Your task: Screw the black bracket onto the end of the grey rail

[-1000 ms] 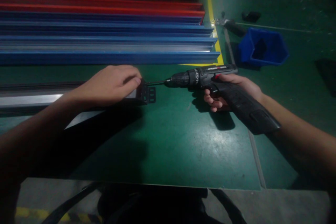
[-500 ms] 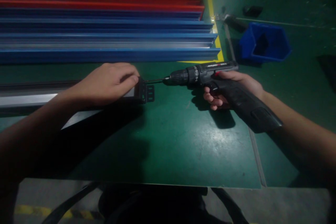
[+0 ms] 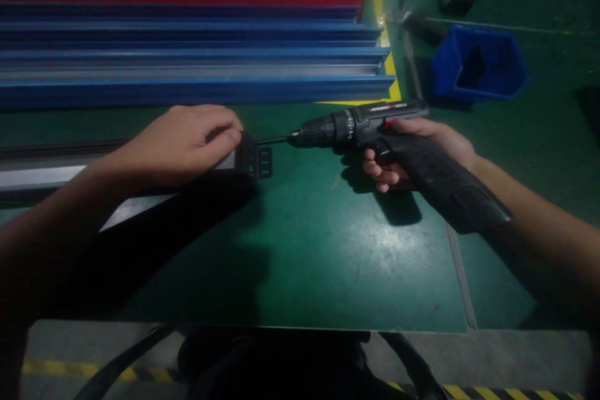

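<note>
My left hand (image 3: pixel 187 140) lies curled over the end of a long grey metal rail (image 3: pixel 42 176) on the green table, fingers pressing on a black end bracket (image 3: pixel 257 162) fitted to it. My right hand (image 3: pixel 412 153) grips a black cordless drill (image 3: pixel 375 131) held level, pointing left. The drill's thin bit (image 3: pixel 272 138) touches the top of the bracket beside my left fingertips.
A stack of long blue and red metal profiles (image 3: pixel 187 37) lies across the back of the green table (image 3: pixel 328 250). A blue plastic bin (image 3: pixel 480 65) stands at the back right, with dark tools near it. The table's front edge runs along the bottom.
Both hands, the drill and the bracket kept their relation; the view shifted slightly, so everything sits a little higher in the picture.
</note>
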Tool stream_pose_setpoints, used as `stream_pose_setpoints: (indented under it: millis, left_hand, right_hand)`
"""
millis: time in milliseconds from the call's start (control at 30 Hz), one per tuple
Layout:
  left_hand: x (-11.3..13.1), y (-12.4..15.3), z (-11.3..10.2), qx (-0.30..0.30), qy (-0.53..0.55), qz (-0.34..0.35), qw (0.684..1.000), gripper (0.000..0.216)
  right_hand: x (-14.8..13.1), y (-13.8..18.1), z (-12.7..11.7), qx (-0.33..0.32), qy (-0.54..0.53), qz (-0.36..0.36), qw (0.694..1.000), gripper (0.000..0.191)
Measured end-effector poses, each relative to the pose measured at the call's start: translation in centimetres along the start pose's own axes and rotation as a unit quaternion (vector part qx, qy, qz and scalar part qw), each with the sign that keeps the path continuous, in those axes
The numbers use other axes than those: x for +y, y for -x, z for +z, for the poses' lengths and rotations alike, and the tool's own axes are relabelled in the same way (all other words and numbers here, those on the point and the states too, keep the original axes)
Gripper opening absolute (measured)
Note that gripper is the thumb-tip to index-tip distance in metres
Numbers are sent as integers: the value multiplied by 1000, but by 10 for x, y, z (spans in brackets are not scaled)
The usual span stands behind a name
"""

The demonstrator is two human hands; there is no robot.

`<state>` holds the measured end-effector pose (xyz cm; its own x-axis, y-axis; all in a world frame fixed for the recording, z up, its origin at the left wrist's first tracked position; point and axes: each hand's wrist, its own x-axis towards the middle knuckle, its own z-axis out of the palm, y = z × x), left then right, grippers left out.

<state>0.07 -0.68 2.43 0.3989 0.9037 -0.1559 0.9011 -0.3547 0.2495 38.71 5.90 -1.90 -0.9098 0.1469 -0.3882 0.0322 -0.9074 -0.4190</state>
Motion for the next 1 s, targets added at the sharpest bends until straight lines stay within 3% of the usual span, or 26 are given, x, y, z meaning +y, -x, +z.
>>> stream_pose_setpoints:
  millis: [267, 1000]
  left_hand:
    - [1, 0, 0, 5, -5, 0, 1000, 46]
    - [0, 0, 0, -5, -10, 1, 1000, 44]
  right_hand:
    - [2, 1, 9, 24, 11, -10, 1000, 42]
    - [2, 0, 4, -5, -2, -7, 1000, 42]
